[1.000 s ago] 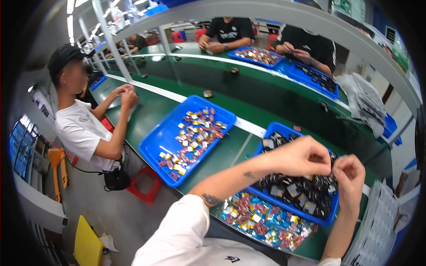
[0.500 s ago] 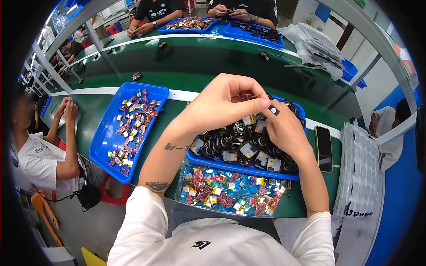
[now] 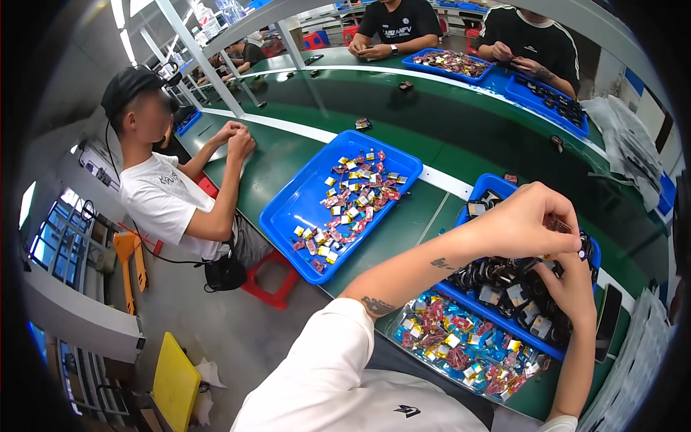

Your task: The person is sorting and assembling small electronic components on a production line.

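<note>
Both my hands are close together above a blue tray (image 3: 497, 317) heaped with black plastic housings, some with a pale square piece in them. My left hand (image 3: 522, 219) is bent at the wrist and pinches a small reddish circuit board (image 3: 556, 224), mostly hidden by the fingers. Just below it, my right hand (image 3: 574, 288) is closed on a small black part with a white dot (image 3: 581, 254). Against the near side of the blue tray lies a clear tray (image 3: 403, 333) full of red circuit boards with silver-and-yellow battery cells.
Another blue tray (image 3: 277, 216) of boards and cells stands left. A phone (image 3: 609, 324) and stacked translucent plastic sheets (image 3: 633, 367) lie right. A loose board (image 3: 511, 178) rests behind my tray. One co-worker (image 3: 176, 180) sits left; others work across the green bench.
The view has swung left, so the trays and my hands appear farther right and the left co-worker shows more fully. My hands stay together over the housings, still holding their small parts.
</note>
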`<state>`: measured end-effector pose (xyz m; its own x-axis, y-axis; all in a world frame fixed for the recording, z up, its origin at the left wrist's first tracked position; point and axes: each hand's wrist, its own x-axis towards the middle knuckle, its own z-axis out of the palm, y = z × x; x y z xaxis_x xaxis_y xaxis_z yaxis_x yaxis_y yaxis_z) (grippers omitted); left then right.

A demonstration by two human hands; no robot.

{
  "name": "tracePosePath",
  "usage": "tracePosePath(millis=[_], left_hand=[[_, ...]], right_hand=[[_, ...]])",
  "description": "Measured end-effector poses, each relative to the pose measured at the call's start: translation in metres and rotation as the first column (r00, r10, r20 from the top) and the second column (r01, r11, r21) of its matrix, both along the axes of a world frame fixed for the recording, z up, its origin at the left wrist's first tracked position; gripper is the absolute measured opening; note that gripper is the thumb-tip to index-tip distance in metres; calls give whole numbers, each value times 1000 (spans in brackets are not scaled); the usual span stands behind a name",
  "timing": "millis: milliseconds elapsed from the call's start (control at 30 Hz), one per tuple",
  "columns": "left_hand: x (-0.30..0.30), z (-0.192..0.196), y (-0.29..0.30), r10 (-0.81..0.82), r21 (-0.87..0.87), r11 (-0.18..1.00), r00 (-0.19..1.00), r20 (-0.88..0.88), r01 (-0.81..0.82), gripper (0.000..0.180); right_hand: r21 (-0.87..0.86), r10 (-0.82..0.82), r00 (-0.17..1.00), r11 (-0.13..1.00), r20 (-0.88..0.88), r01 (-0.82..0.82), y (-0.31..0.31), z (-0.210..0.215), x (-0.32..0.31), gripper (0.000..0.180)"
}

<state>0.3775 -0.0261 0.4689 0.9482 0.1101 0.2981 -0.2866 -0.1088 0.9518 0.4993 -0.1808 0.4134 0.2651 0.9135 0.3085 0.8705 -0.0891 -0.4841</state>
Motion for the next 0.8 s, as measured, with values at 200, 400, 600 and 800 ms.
tracePosePath(millis=[200, 400, 600, 800], left_hand=[[7, -2, -1, 84, 192, 975, 989, 122, -107, 14], [1, 1, 7, 192, 150, 969, 981, 32, -195, 12], [3, -1, 1, 238, 214, 947, 971, 28, -238, 11], [7, -3, -7, 293, 238, 926, 956, 31, -292, 10]], right_hand=[[160, 18, 856, 984, -516, 75, 4, 3, 0, 28], [161, 68, 675, 984, -735, 75, 11, 17, -2, 25], [256, 143, 607, 961, -782, 104, 6, 14, 3, 32], [374, 214, 571, 910, -793, 179, 1, 16, 4, 32]])
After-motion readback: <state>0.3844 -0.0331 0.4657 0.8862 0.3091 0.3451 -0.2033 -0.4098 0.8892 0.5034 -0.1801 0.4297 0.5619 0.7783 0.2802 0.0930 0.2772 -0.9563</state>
